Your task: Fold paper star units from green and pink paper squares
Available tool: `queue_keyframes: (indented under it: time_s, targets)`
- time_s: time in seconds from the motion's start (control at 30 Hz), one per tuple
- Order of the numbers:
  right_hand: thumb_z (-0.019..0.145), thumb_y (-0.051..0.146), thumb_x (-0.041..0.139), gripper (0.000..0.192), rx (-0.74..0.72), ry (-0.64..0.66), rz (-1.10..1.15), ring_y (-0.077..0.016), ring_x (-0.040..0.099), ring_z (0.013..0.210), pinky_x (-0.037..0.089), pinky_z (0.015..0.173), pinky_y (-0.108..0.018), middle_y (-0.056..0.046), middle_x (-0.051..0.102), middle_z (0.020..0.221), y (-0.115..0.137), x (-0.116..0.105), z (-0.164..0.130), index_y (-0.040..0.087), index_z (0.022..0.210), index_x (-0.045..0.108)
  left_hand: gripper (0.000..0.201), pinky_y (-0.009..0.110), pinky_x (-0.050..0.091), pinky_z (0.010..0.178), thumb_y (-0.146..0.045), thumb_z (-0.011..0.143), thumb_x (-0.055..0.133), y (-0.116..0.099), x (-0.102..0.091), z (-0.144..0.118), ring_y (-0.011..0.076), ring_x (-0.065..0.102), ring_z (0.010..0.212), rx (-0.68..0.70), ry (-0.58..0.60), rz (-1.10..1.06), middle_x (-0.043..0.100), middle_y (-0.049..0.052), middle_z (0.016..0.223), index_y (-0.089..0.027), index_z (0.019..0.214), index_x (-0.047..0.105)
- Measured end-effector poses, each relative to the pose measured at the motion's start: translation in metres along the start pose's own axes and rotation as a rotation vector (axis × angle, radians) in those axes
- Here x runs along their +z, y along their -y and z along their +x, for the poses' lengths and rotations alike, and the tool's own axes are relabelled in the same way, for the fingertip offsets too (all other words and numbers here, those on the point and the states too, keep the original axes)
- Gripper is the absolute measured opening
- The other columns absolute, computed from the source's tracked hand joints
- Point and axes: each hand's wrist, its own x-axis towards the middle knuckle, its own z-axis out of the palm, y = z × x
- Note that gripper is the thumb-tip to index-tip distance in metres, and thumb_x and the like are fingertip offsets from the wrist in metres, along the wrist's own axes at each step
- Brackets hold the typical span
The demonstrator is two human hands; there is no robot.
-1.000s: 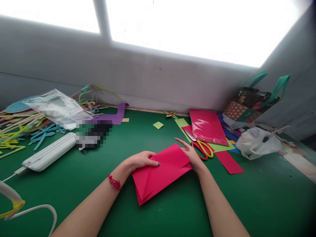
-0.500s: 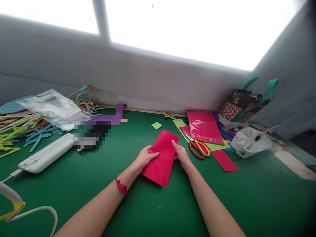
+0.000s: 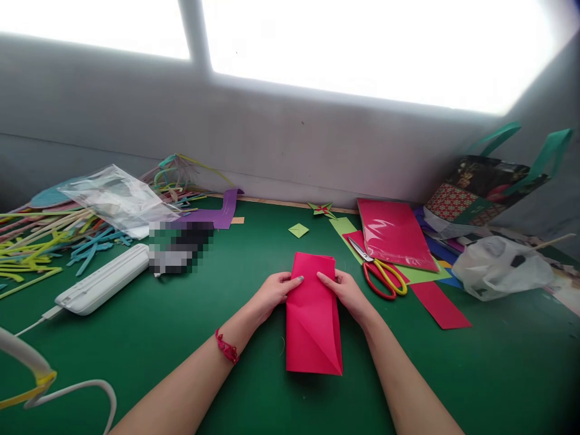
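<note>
A folded sheet of red paper [image 3: 312, 320] is held upright lengthwise between both hands, over the green table. Creases run across its face, one of them diagonal, and the layers part slightly along its right side. My left hand [image 3: 276, 293] pinches the left edge near the top, thumb on the front and fingers behind. On the opposite edge my right hand [image 3: 348, 291] grips in the same way. Right of that hand lie scissors [image 3: 385, 278] with red and yellow handles. Beyond the paper rest a small folded green square [image 3: 298, 230] and a green-and-red paper star [image 3: 321, 209].
A packet of red paper [image 3: 396, 232], a red strip [image 3: 440, 305], a white plastic bag [image 3: 501, 266] and a patterned bag [image 3: 484, 193] stand or lie right. Leftward are a white power strip [image 3: 106, 279], clear plastic [image 3: 120, 199], colourful strips [image 3: 40, 248] and purple paper [image 3: 226, 211].
The red paper has turned from a slant to nearly straight and come a little nearer. My right thumb has moved down from the top corner onto its face. The view has shifted slightly left.
</note>
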Motion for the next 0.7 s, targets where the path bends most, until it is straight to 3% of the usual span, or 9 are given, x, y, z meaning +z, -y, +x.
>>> queue_keyframes:
  time_s: [0.23, 0.43, 0.57, 0.7]
  targets:
    - [0.064, 0.046, 0.062, 0.031, -0.096, -0.222, -0.123, -0.0187, 0.060, 0.062, 0.047, 0.054, -0.027, -0.002, 0.064, 0.064, -0.007, -0.002, 0.005, 0.019, 0.077, 0.059, 0.034, 0.030, 0.048, 0.065, -0.041, 0.059, 0.069, 0.003, 0.003, 0.003, 0.0227, 0.063, 0.076, 0.004, -0.154, -0.025, 0.068, 0.010, 0.084, -0.013, 0.079, 0.061]
    - [0.064, 0.049, 0.061, 0.032, -0.088, -0.234, -0.171, -0.0140, 0.052, 0.051, 0.041, 0.046, -0.023, 0.001, 0.057, 0.053, -0.007, -0.006, 0.005, 0.018, 0.068, 0.055, 0.034, 0.030, 0.048, 0.062, -0.042, 0.060, 0.068, 0.002, 0.004, 0.001, 0.0229, 0.063, 0.073, -0.015, -0.193, 0.032, 0.067, 0.009, 0.079, -0.013, 0.077, 0.061]
    - [0.064, 0.046, 0.063, 0.030, -0.079, -0.215, -0.170, -0.0090, 0.044, 0.043, 0.035, 0.042, -0.020, 0.005, 0.049, 0.046, -0.005, -0.006, 0.003, 0.018, 0.062, 0.052, 0.035, 0.031, 0.048, 0.068, -0.043, 0.064, 0.064, -0.005, 0.005, -0.003, 0.0242, 0.062, 0.083, 0.038, -0.127, -0.003, 0.067, 0.009, 0.089, -0.015, 0.085, 0.060]
    - [0.063, 0.045, 0.064, 0.029, -0.051, -0.175, -0.135, -0.0112, 0.049, 0.047, 0.039, 0.047, -0.022, 0.004, 0.052, 0.049, -0.001, -0.003, -0.001, 0.018, 0.062, 0.053, 0.036, 0.035, 0.048, 0.074, -0.040, 0.064, 0.066, -0.008, 0.004, -0.003, 0.0250, 0.062, 0.084, 0.078, -0.129, -0.070, 0.067, 0.009, 0.091, -0.015, 0.089, 0.059]
